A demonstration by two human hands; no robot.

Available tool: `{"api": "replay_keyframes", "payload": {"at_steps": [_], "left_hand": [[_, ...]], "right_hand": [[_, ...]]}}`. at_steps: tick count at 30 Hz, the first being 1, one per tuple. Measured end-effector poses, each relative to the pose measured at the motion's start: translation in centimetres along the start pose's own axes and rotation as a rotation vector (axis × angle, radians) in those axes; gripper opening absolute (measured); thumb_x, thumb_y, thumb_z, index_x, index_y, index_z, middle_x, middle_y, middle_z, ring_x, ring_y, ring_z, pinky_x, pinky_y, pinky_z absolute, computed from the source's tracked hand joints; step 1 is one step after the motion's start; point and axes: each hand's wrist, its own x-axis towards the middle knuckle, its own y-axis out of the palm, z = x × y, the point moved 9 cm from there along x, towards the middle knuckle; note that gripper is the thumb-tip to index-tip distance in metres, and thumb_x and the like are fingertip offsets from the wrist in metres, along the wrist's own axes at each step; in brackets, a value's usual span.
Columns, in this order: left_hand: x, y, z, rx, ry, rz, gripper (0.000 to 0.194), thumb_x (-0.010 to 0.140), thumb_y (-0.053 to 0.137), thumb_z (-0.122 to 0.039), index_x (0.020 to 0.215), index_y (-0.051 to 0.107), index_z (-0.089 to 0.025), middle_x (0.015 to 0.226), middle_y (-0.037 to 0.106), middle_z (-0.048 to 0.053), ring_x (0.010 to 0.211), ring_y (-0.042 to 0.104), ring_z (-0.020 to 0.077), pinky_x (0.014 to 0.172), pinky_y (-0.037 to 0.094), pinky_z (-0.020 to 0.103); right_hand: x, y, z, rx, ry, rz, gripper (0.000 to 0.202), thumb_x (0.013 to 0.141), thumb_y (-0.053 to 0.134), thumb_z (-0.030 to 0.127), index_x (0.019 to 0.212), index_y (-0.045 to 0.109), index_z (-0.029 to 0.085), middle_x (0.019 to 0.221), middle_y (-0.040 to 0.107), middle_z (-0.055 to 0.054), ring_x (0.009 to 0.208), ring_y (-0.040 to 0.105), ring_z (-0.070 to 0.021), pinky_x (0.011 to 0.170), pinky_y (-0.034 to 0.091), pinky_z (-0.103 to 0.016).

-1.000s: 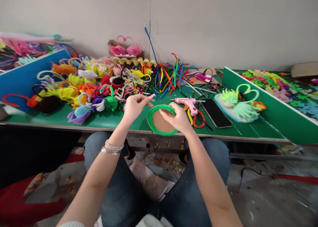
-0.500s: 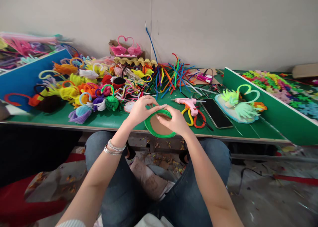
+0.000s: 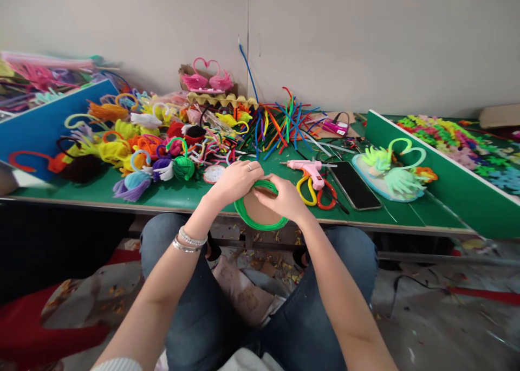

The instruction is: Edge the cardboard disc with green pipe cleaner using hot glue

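Observation:
A round brown disc with a green rim (image 3: 263,223) is held over the front edge of the green table (image 3: 187,199). My right hand (image 3: 282,199) grips its upper right side, the thumb lying over the brown face. At the upper left of the rim is my left hand (image 3: 239,180), its fingers bent and pressed together; what its fingertips hold, if anything, is hidden. Just right of my hands lie a pink glue gun (image 3: 311,171) and scissors (image 3: 307,192) with yellow and red handles.
Colourful yarn-like swans (image 3: 134,143) crowd the left side, before a blue board (image 3: 36,130). Loose pipe cleaners (image 3: 280,122) lie at the back. A phone (image 3: 354,186) and a pale green swan pair (image 3: 400,176) are on the right, beside a green divider (image 3: 442,179).
My left hand has shifted slightly down and its fingers have moved over the top of the rim. The disc has tilted slightly, its lower edge a little lower.

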Motion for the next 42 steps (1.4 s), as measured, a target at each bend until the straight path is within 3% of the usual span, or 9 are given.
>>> {"api": "replay_keyframes", "payload": {"at_steps": [6, 12, 25, 29, 33, 35, 38, 42], "left_hand": [[-0.1, -0.5, 1.0, -0.176, -0.026, -0.034, 0.029, 0.093, 0.035, -0.021, 0.080, 0.060, -0.016, 0.081, 0.060, 0.006, 0.073, 0.057, 0.0161, 0.064, 0.040, 0.027], [-0.6, -1.2, 2.8, -0.120, -0.186, -0.103, 0.029, 0.095, 0.034, -0.029, 0.083, 0.057, -0.016, 0.081, 0.058, 0.006, 0.069, 0.056, 0.0155, 0.063, 0.039, 0.027], [-1.2, -1.6, 4.8, -0.228, -0.369, -0.142, 0.031, 0.095, 0.035, -0.033, 0.073, 0.051, -0.018, 0.078, 0.058, 0.004, 0.075, 0.056, 0.0153, 0.064, 0.039, 0.024], [-1.7, -1.0, 5.6, -0.107, -0.423, -0.043, 0.042, 0.094, 0.033, -0.041, 0.067, 0.053, -0.017, 0.075, 0.060, 0.006, 0.071, 0.057, 0.0170, 0.058, 0.035, 0.024], [-2.5, 1.4, 6.4, -0.094, -0.485, 0.189, 0.032, 0.091, 0.039, -0.040, 0.082, 0.060, -0.017, 0.077, 0.065, 0.006, 0.070, 0.059, 0.0179, 0.058, 0.036, 0.024], [-2.6, 2.0, 6.4, -0.151, -0.479, 0.255, 0.024, 0.086, 0.049, -0.038, 0.087, 0.062, -0.019, 0.081, 0.067, 0.005, 0.072, 0.061, 0.0181, 0.060, 0.038, 0.025], [-2.6, 2.3, 6.0, -0.277, -0.476, 0.301, 0.021, 0.076, 0.058, -0.041, 0.077, 0.067, -0.022, 0.079, 0.070, 0.003, 0.074, 0.062, 0.0180, 0.060, 0.038, 0.024], [-3.2, 4.0, 4.7, -0.495, -0.450, 0.524, 0.045, 0.082, 0.045, -0.054, 0.065, 0.071, -0.021, 0.060, 0.068, 0.003, 0.060, 0.062, 0.0157, 0.057, 0.038, 0.023]], "right_hand": [[-0.1, 0.2, 0.4, 0.005, -0.013, 0.027, 0.033, 0.080, 0.055, 0.046, 0.106, 0.058, 0.026, 0.102, 0.069, -0.004, 0.095, 0.064, -0.0240, 0.078, 0.046, -0.035], [-0.1, -0.2, 0.4, -0.101, -0.006, -0.008, 0.026, 0.081, 0.053, 0.049, 0.075, 0.050, 0.023, 0.073, 0.063, -0.001, 0.071, 0.060, -0.0193, 0.063, 0.038, -0.029], [-0.1, -2.7, 0.1, -0.013, 0.034, -0.119, 0.032, 0.080, 0.052, 0.052, 0.068, 0.040, 0.024, 0.064, 0.051, 0.002, 0.065, 0.051, -0.0168, 0.063, 0.037, -0.029], [0.0, -3.7, -0.3, 0.045, 0.037, -0.148, 0.030, 0.079, 0.053, 0.050, 0.071, 0.047, 0.023, 0.070, 0.055, 0.000, 0.070, 0.053, -0.0177, 0.067, 0.039, -0.030], [-0.1, -4.9, -1.1, 0.061, 0.054, -0.219, 0.029, 0.079, 0.055, 0.049, 0.074, 0.051, 0.021, 0.074, 0.057, -0.001, 0.074, 0.055, -0.0182, 0.069, 0.041, -0.031], [-0.1, -5.5, -1.4, 0.060, 0.063, -0.263, 0.027, 0.078, 0.057, 0.048, 0.074, 0.052, 0.021, 0.075, 0.058, -0.001, 0.077, 0.056, -0.0191, 0.071, 0.043, -0.031], [-0.2, -6.3, -1.6, 0.075, 0.071, -0.299, 0.025, 0.077, 0.059, 0.046, 0.074, 0.054, 0.021, 0.078, 0.061, -0.003, 0.084, 0.058, -0.0206, 0.075, 0.044, -0.033], [-0.4, -6.9, -1.5, 0.118, 0.073, -0.323, 0.025, 0.077, 0.060, 0.045, 0.076, 0.056, 0.021, 0.081, 0.063, -0.003, 0.087, 0.058, -0.0205, 0.078, 0.045, -0.034]]}}
